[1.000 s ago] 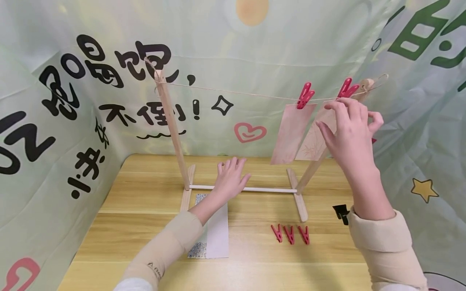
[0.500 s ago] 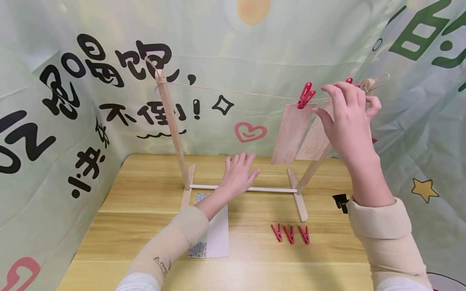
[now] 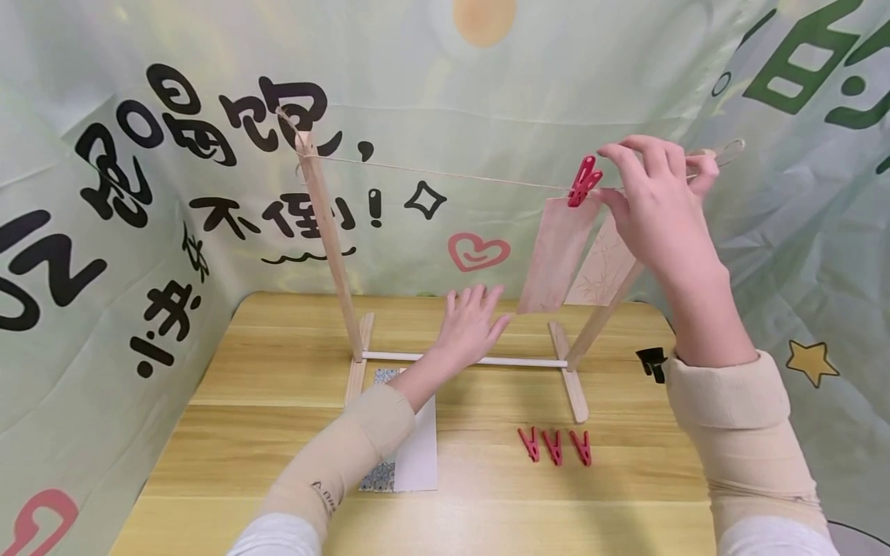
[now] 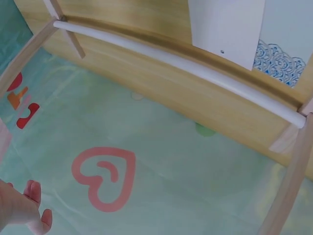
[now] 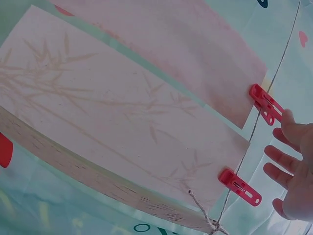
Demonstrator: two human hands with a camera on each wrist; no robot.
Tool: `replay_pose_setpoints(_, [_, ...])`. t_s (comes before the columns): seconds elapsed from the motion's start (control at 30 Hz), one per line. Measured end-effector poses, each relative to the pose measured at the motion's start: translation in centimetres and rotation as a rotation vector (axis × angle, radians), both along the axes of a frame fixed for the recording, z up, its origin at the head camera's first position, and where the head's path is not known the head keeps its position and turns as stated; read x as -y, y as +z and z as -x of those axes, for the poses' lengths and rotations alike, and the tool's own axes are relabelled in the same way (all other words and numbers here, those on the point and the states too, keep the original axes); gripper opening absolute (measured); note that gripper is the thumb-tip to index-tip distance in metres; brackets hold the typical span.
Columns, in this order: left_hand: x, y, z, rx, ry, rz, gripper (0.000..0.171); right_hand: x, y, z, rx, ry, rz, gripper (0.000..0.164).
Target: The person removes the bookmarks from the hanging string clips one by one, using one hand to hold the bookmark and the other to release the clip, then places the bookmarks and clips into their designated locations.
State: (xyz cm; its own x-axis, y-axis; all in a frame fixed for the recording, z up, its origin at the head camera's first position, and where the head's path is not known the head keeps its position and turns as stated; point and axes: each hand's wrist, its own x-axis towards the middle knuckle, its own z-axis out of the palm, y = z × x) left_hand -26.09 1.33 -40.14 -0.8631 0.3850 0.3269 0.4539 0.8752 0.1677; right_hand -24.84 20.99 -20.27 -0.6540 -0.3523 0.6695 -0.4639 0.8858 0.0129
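Note:
Two pale pink cards hang from a string (image 3: 445,174) on the right side of a wooden stand. A red clothespin (image 3: 584,182) clips the plain pink card (image 3: 558,259). Another red clothespin (image 5: 239,187) holds the card with a bamboo print (image 5: 112,107); my right hand hides that pin in the head view. My right hand (image 3: 664,205) is raised at the string, fingers bent but loose. Its thumb and fingertips are close beside the plain card's clothespin; contact is unclear. My left hand (image 3: 467,330), fingers spread, hovers over the stand's white crossbar (image 3: 521,362), holding nothing.
Three loose red clothespins (image 3: 553,448) lie in a row on the wooden table (image 3: 501,517). A white sheet with a blue pattern (image 3: 417,455) lies partly under my left forearm. The stand's left post (image 3: 325,239) and right post (image 3: 605,324) rise from wooden feet.
My right hand has moved up and left along the string, from the bamboo card's clothespin toward the plain card's. My left hand has drifted right over the crossbar. Both cards still hang.

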Motion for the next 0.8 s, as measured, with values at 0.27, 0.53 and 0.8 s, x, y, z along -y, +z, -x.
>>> replay_pose_setpoints(0.27, [-0.9,0.4,0.3,-0.012,0.006,-0.009,0.049,0.4,0.7,0.4,0.08,-0.015,-0.031,0.043])
replay_pose_setpoints(0.53, [-1.5,0.4,0.4,0.019,0.0,-0.013,0.049,0.6,1.3,0.5,0.226,-0.065,-0.061,0.044])
replay_pose_setpoints(0.8, [-2.0,0.4,0.7,0.036,0.005,-0.064,0.048,0.7,1.4,0.7,0.259,-0.064,-0.067,0.039])
